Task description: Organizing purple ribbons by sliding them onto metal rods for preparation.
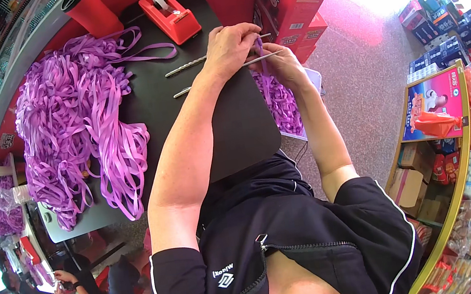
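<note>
We work at a black tabletop (240,137). A large heap of purple ribbon (63,123) covers its left side, with a loose loop trailing toward the red tape dispenser (172,20) at the far edge. A pale container (316,77) with more ribbon of the same colour stands just beyond the right edge, below our hands.

Our left hand (231,48) is closed, its fingertips pinched on the strand. Our right hand (284,68) is curled just beside it, near the thin rod; we cannot tell whether its fingers grip the strand, the rod or both.

The twisted metal rod (185,67) passes beneath the left hand, its near end over the tabletop. The thin metal rod (262,58) crosses in front of the right fingertips. A metal end also shows left of the left wrist, probably belonging to the thin rod.

The purple strand (260,45), the piece in work, runs between both hands and down toward the container.

To handle it well, we should pinch close to the rods, hold the ribbon flat and lightly taut, and steady the rods against rolling. A twist or slack here could snag the length below.
</note>
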Tool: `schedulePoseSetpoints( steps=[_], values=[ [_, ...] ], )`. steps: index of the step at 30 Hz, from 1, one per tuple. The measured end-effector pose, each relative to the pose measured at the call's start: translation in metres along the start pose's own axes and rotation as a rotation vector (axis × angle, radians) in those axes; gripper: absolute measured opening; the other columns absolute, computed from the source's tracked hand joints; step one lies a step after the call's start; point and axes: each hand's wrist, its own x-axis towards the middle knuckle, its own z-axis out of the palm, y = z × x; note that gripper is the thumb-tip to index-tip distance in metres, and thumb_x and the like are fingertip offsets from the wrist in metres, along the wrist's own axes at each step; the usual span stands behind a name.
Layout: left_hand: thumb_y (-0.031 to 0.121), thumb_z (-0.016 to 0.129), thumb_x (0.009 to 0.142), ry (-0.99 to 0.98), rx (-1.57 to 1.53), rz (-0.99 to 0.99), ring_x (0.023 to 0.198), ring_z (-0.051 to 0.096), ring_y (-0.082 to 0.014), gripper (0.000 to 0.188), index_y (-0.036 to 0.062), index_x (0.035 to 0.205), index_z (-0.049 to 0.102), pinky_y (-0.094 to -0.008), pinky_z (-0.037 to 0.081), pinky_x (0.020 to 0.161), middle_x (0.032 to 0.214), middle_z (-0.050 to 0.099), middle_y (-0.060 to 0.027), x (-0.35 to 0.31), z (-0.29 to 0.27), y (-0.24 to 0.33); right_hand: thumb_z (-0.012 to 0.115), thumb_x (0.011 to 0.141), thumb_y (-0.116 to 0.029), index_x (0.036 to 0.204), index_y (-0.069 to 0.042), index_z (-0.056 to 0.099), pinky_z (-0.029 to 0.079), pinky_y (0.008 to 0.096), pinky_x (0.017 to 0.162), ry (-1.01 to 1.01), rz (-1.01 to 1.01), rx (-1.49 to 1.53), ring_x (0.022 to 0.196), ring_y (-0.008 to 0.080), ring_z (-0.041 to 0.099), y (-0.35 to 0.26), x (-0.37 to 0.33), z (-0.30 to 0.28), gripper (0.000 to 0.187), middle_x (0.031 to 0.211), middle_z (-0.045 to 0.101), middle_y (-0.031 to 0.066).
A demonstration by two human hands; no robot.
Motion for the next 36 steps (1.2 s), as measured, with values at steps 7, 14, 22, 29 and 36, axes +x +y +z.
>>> schedulePoseSetpoints(
  steps=[7,14,22,29,36],
  values=[
    [0.022,0.067,0.082,0.031,0.054,-0.146,0.078,0.067,-0.0144,0.024,0.0055,0.099,0.070,-0.0260,0.049,0.072,0.085,0.071,-0.0076,0.004,0.005,0.002,0.064,0.088,-0.020,0.097,0.002,0.068,0.050,0.0246,0.068,0.167,-0.022,-0.531,0.072,0.0120,0.063,0.054,-0.002,-0.032,0.024,0.082,0.068,0.0053],
    [0.019,0.068,0.082,0.034,-0.019,-0.164,0.079,0.066,-0.0106,0.024,0.0044,0.101,0.070,-0.0237,0.049,0.073,0.086,0.072,-0.0058,0.006,0.010,-0.002,0.073,0.080,-0.025,0.094,-0.002,0.069,0.047,0.0270,0.067,0.263,-0.003,-1.019,0.071,0.0128,0.060,0.125,-0.036,-0.090,0.027,0.078,0.067,0.0051],
    [0.019,0.067,0.085,-0.001,-0.073,-0.207,0.079,0.063,-0.0057,0.022,0.0043,0.101,0.070,-0.0204,0.046,0.074,0.085,0.071,-0.0028,0.008,0.012,-0.005,0.071,0.084,-0.025,0.093,0.001,0.069,0.046,0.0240,0.064,0.391,0.082,-0.832,0.069,0.0084,0.059,0.186,-0.061,-0.116,0.027,0.073,0.066,0.0024],
    [0.020,0.067,0.086,-0.002,-0.043,-0.273,0.082,0.062,-0.0059,0.024,0.0049,0.104,0.069,-0.0207,0.045,0.075,0.088,0.071,-0.0030,0.004,0.008,0.001,0.069,0.085,-0.025,0.094,-0.001,0.071,0.037,0.0212,0.062,0.307,0.191,-0.269,0.063,0.0047,0.047,0.174,-0.077,-0.094,0.025,0.078,0.064,-0.0051],
    [0.023,0.068,0.083,0.011,-0.055,-0.269,0.084,0.066,-0.0129,0.025,0.0075,0.102,0.070,-0.0258,0.048,0.076,0.090,0.072,-0.0067,0.005,0.012,0.000,0.070,0.084,-0.019,0.096,-0.002,0.072,0.041,0.0219,0.060,0.457,-0.037,0.354,0.062,0.0072,0.053,0.140,-0.062,-0.084,0.020,0.079,0.064,-0.0016]
  ],
)
